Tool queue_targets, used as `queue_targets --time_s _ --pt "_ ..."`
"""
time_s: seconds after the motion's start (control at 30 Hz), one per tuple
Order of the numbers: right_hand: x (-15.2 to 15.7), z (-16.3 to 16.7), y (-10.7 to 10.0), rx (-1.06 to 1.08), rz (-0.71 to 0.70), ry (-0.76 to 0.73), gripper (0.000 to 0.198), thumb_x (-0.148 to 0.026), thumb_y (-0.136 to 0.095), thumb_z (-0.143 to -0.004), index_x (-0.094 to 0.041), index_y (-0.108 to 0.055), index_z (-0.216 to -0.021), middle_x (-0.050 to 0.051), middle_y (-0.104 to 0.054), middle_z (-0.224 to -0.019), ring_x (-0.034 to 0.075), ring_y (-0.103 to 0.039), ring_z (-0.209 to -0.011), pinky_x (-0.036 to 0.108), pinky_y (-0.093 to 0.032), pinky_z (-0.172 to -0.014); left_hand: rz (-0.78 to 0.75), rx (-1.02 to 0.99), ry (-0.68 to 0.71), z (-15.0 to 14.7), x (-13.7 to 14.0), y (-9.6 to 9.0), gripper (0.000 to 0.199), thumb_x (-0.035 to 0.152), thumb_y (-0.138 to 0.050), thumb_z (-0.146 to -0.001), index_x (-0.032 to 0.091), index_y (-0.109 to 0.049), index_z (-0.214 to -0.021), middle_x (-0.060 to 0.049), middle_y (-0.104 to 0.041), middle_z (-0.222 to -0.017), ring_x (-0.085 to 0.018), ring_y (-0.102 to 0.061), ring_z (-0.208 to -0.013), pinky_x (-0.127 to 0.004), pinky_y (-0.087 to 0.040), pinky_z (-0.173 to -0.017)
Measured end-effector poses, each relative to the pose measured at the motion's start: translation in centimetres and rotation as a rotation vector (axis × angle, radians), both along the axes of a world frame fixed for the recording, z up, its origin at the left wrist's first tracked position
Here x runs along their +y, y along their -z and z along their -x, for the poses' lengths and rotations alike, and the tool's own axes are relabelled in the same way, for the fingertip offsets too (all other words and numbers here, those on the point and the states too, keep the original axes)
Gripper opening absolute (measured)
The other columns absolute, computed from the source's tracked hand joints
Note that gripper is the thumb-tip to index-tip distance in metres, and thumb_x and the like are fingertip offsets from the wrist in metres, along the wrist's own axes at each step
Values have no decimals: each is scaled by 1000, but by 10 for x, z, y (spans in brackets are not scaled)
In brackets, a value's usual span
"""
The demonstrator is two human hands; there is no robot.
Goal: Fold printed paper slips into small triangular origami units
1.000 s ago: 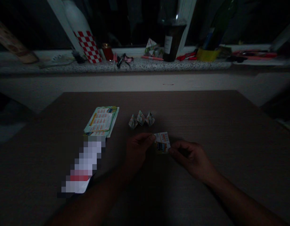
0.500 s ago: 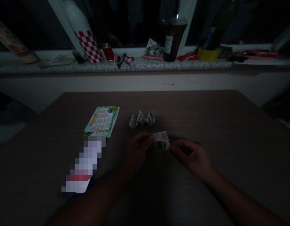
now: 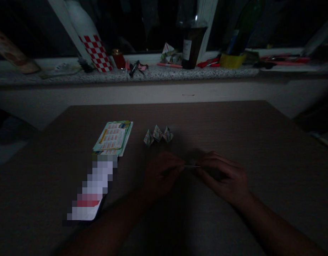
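Between my hands is a small piece of printed paper [image 3: 192, 166], turned edge-on so that only a thin pale line shows. My left hand [image 3: 164, 173] pinches its left end, and the fingers of my right hand [image 3: 225, 176] close on its right end. Just beyond my left hand, three small pointed folded-paper pieces [image 3: 157, 134] stand in a row on the table. To the left lies a stack of printed calendar sheets [image 3: 112, 137], green at the borders.
A phone [image 3: 91, 192] with a blurred-out screen lies below the stack on the dark wooden table [image 3: 219, 124]. Behind, the speckled windowsill [image 3: 164, 74] carries a red-checked white bottle [image 3: 96, 49], a dark cup [image 3: 190, 48], a green bottle [image 3: 243, 28] and small clutter.
The paper has tipped from showing its printed face to edge-on. My right hand has turned over with its fingers on top, and my left hand has shifted slightly right.
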State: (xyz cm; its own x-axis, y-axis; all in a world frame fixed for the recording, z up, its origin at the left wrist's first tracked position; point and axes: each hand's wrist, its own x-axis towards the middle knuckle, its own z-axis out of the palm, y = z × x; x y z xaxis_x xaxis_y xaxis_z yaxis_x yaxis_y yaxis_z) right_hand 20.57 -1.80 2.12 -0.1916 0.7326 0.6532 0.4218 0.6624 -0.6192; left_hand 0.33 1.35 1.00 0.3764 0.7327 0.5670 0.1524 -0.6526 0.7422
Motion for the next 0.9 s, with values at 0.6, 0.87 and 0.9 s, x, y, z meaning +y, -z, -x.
queue_targets --time_s 0.6,0.87,0.9 --pt "-4 -1 -4 -221 -206 -53 23 -7 -67 -76 -20 -67 -94 5 -71 -81 19 -66 -75 33 -55 -67 -486 315 -57 0 -7 -16 20 14 -63 -74 20 -61 -94 -6 -71 -93 -20 -63 -87 -37 -45 -82" --pt "-6 -1 -4 -404 -238 -99 16 -7 -63 -79 -19 -67 -90 5 -73 -81 17 -66 -71 32 -52 -65 -472 389 -31 -7 -9 -16 9 16 -58 -74 18 -61 -81 -6 -70 -90 -20 -61 -86 -38 -42 -80" --pt "-6 -1 -4 -407 -240 -100 16 -7 -63 -80 -19 -67 -89 5 -73 -81 17 -66 -71 32 -52 -65 -474 393 -34 -7 -8 -17 7 16 -58 -74 18 -61 -80 -6 -70 -89 -20 -61 -85 -38 -42 -80"
